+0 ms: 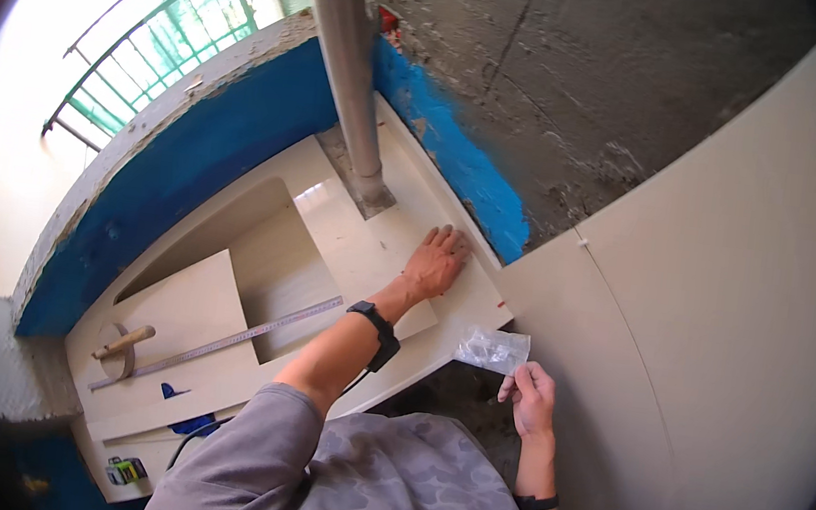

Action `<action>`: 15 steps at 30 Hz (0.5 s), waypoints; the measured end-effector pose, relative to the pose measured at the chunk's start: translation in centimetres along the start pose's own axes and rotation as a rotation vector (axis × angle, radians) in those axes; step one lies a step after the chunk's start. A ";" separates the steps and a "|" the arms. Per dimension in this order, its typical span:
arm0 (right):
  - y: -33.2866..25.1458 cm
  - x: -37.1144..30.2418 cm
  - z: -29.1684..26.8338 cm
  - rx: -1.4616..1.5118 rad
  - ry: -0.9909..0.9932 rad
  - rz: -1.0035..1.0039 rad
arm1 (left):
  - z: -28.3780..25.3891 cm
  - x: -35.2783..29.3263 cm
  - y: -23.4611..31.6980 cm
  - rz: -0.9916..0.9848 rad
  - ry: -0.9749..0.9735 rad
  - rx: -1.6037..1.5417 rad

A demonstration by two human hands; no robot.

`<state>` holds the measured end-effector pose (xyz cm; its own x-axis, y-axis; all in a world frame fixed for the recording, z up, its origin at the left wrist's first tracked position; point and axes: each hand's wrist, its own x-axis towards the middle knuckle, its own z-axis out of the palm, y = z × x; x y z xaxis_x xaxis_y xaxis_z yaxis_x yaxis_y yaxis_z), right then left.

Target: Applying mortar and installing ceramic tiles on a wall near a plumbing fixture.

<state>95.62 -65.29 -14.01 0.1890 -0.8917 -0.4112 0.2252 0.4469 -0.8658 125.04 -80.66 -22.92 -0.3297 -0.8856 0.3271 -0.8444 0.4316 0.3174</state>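
My left hand [438, 259] lies flat, fingers stretched out, on a cream tile [414, 291] close to where it meets the wall. Near the tile's front edge, my right hand [533, 398] pinches the corner of a clear plastic bag [493, 349]; what the bag contains is too unclear to tell. To the left, a long metal ruler [248, 334] runs across a loose cut tile piece [183, 305] and over a recess in the cream surface. By the ruler's far-left end rests a round tool with a wooden handle [128, 342].
A metal pipe [349, 67] rises through a cutout in the tiles. Behind is a low blue-coated wall [233, 109]; large cream tiles [726, 291] cover the right wall, with a small white clip [583, 242] in their joint. A green-and-black device [126, 471] sits lower left, near blue pieces [195, 424].
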 end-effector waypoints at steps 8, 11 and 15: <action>-0.5 -4.6 -0.5 0.140 0.009 -0.129 | -3.2 -1.9 -0.3 0.031 -0.185 -0.016; -0.5 -4.6 -0.1 0.137 -0.033 -0.171 | -4.8 -3.1 0.6 -0.012 -0.078 -0.057; -0.7 -3.6 0.8 0.166 -0.150 -0.111 | -7.9 -6.4 1.8 -0.178 0.120 -0.168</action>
<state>95.56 -62.29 -11.72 0.2914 -0.9211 -0.2583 0.4039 0.3632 -0.8396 128.99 -72.86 -17.39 -0.1212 -0.9278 0.3528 -0.7994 0.3019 0.5193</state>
